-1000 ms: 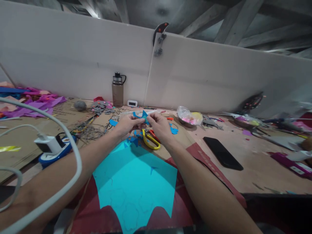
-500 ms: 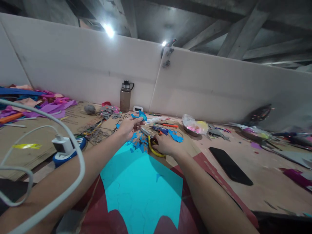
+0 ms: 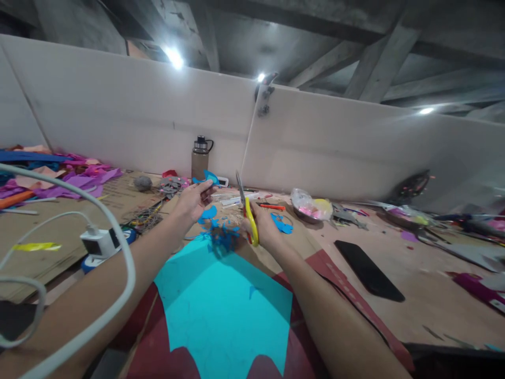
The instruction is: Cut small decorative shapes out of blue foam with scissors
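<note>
left hand (image 3: 199, 201) pinches blue cutout (image 3: 212, 177), 10 o'clock from yellow-handled scissors (image 3: 253, 223) gripped in right hand (image 3: 263, 225) — apparently between trimming cuts; next move calls for aligning blades with cutout edge.

Yellow-handled scissors (image 3: 248, 208); blue cutout (image 3: 211, 178)

Both tapering forearms (image 3: 132, 276) are bare, as are the left hand (image 3: 195, 202) and the right hand (image 3: 264, 225).

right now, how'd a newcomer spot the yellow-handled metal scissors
Find the large turquoise sheet, then the bare right hand beyond its upper right edge. It holds the yellow-handled metal scissors, blades toward the picture's top. Bright yellow sets them apart from the cut blue scraps nearby.
</note>
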Available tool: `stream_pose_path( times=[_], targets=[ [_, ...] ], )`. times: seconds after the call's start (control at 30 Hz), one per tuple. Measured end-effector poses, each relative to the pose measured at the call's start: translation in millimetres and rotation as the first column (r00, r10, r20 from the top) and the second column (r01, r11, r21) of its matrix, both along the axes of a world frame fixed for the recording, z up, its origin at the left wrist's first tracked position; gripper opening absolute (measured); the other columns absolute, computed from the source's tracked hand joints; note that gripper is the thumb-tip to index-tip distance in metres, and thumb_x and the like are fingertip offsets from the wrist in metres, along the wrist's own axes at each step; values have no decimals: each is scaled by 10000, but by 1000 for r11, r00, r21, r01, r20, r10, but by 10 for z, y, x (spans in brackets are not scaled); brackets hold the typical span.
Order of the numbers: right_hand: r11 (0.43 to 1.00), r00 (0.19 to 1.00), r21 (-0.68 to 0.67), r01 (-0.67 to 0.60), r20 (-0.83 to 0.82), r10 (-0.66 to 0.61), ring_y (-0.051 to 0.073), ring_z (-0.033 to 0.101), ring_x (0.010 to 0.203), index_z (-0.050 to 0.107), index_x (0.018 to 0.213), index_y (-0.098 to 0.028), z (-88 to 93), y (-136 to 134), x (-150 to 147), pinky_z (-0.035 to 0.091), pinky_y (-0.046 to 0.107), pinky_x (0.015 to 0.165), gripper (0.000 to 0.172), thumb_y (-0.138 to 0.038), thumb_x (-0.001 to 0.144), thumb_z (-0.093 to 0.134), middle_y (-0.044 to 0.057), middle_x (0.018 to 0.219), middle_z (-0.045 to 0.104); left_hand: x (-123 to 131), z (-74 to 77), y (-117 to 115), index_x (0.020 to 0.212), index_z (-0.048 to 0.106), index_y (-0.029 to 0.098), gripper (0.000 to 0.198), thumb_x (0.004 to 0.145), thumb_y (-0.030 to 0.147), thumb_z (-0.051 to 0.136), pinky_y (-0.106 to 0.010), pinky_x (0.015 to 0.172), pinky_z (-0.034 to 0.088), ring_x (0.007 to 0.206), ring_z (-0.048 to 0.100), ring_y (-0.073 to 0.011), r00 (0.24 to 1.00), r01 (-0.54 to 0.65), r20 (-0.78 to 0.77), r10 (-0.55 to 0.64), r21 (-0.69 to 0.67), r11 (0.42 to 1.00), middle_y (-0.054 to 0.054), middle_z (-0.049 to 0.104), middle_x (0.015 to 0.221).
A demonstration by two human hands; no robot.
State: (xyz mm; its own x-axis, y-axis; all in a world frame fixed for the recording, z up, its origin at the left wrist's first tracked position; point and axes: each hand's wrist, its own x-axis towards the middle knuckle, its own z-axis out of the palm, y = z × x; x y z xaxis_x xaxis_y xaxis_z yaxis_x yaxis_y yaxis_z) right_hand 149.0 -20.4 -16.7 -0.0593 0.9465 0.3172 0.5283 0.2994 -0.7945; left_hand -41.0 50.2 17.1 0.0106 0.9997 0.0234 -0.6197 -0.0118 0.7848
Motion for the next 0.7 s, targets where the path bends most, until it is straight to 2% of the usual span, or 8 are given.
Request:
stream_pose_path(
  times=[0.1,0.17,0.23,0.3,0.37,0.5,0.7],
  targets=[
    [995,986,8,-97,-135,97,173,602,682,511,1164,-206,-28,-12,-57,494,290,597,401,-286,771,512,56,954,668,23,-4,-11,740,654,137,76,764,95,714,-167,488,424,581,656,-78,999,-25,33,25,-5,1000,-7,700,660],
    [990,972,35,-135,-191,139,175,611,745,492,1186,-221,-54,-19,-98,504,291,621,445,-305,750,526,76,1071,648,69,-9,-50,740,651,146,91,745,94,725,-167,487,412,601,661,-75,998,-39,57,39,-6,999,10,697,669],
    [985,954,74,-156,-246,169,189,623,874,485,1209,-230,-79,-20,-134,515,295,710,506,-299,715,568,81,1139,621,124,-12,-106,731,641,149,111,730,86,732,-167,492,407,607,659,-71,996,-42,82,43,-9,999,21,692,671],
    [983,926,74,-170,-330,185,183,618,858,478,1213,-228,-101,-18,-163,506,286,705,526,-303,704,588,57,1052,617,180,-13,-169,726,634,149,114,732,89,732,-167,498,410,602,656,-69,994,-30,102,31,-15,999,22,689,666],
    [982,904,52,-182,-384,188,157,588,734,486,1182,-222,-112,-25,-189,475,262,616,468,-338,741,596,16,908,592,228,-16,-228,724,629,147,110,748,89,719,-168,504,420,607,663,-70,992,-20,124,23,-28,999,22,685,660],
    [981,931,34,-190,-311,191,134,519,644,522,1055,-216,-84,-88,-234,426,243,556,359,-462,816,627,-17,758,547,295,-34,-310,738,637,144,96,805,79,661,-168,524,450,604,666,-66,988,-9,151,18,-63,998,21,681,655],
    [982,949,19,-190,-254,189,157,525,623,511,973,-231,-41,-165,-277,448,278,580,404,-615,862,569,-20,670,537,347,-74,-359,723,634,148,102,782,102,703,-182,539,475,597,655,-70,986,-30,162,41,-71,997,17,676,659]
  ],
)
